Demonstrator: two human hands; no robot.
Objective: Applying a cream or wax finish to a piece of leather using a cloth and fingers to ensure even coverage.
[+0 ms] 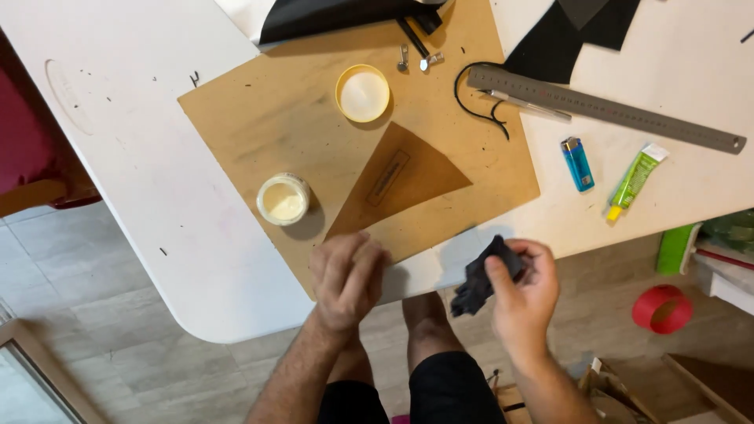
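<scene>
Gripping a crumpled black cloth (481,280), right hand (525,294); left hand (345,275) flat on brown leather (397,184).

White surface (157,165), rounded near corner, few dark specks. Brown board (275,118) lies flat across middle, near edge overhanging surface edge. On board: open jar (283,199), yellow lid (362,93) upturned, brown triangle (400,184) with small label, black cord (475,98), two small metal bits (416,60). Directly on surface right of board: steel ruler (605,107), pen (526,104) touching ruler, blue lighter (578,164), green tube (635,180). Black sheets (565,35) at far edge.
</scene>
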